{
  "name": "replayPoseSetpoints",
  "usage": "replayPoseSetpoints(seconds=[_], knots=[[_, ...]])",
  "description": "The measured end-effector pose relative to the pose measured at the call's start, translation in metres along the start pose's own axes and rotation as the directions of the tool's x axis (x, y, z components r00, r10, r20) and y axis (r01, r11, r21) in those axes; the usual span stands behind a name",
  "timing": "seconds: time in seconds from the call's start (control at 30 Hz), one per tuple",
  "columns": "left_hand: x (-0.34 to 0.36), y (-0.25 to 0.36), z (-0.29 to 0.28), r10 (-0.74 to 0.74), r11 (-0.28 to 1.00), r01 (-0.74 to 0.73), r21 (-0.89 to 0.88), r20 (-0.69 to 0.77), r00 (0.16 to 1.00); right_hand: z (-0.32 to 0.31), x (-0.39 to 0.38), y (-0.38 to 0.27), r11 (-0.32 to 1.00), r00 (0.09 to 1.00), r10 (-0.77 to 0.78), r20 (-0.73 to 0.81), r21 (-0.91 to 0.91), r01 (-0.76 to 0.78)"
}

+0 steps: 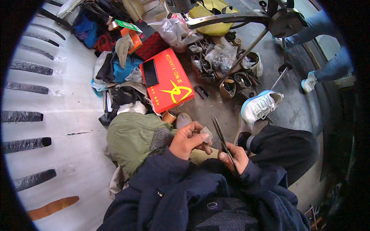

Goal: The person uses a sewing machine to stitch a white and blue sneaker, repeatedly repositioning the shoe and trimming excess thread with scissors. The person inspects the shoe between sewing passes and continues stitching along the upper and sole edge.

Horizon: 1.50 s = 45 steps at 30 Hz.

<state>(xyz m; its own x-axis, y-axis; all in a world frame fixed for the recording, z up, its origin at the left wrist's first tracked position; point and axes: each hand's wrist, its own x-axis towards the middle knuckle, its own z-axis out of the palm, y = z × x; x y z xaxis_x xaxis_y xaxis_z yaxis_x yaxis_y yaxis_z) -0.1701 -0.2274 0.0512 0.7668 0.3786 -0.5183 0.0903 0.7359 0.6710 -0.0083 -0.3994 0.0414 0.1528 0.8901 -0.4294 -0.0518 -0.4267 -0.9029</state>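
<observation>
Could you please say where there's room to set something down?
The white surface between the black strips and green cloth looks mostly bare, as does grey floor between the red box and white sneaker. Beyond the box, plastic bags crowd together.

Small piece: translucent off-white
Scissors: dark grey
Sneaker: white; pale blue sole edge
Box: red; yellow figure and lettering
Flat slab: black
Cloth: olive green
Spool: orange
Card: green, white print
Sheet: greyish white
Strips: black
Lone strip: brown
Jacket: dark navy
Trousers: black
Bag: yellow
Bystander's jeans: blue
</observation>
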Motion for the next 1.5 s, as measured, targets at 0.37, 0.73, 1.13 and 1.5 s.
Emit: replayPoseSetpoints(seconds=[0.37, 0.73, 1.13, 1.5], knots=[[0.0, 0.015, -0.011, -0.168, 0.97, 0.148, 0.195, 0.092, 0.981, -0.003, -0.003, -0.014, 1.0, 0.982, -0.024, 0.187, -0.003, 0.026], [-0.001, 0.018, -0.008, -0.169, 0.976, 0.152, 0.155, 0.104, 0.98, -0.005, -0.001, -0.006, 0.984, 0.987, 0.022, 0.156, -0.176, 0.006], [0.001, 0.016, -0.02, -0.183, 0.978, 0.163, 0.13, 0.154, 0.971, -0.002, -0.005, -0.004, 0.998, 0.985, 0.041, 0.171, -0.043, -0.034], [0.0, 0.02, -0.024, -0.24, 0.96, 0.202, 0.194, 0.201, 0.95, -0.005, -0.008, -0.011, 0.979, 0.982, 0.095, 0.162, -0.196, -0.062]])
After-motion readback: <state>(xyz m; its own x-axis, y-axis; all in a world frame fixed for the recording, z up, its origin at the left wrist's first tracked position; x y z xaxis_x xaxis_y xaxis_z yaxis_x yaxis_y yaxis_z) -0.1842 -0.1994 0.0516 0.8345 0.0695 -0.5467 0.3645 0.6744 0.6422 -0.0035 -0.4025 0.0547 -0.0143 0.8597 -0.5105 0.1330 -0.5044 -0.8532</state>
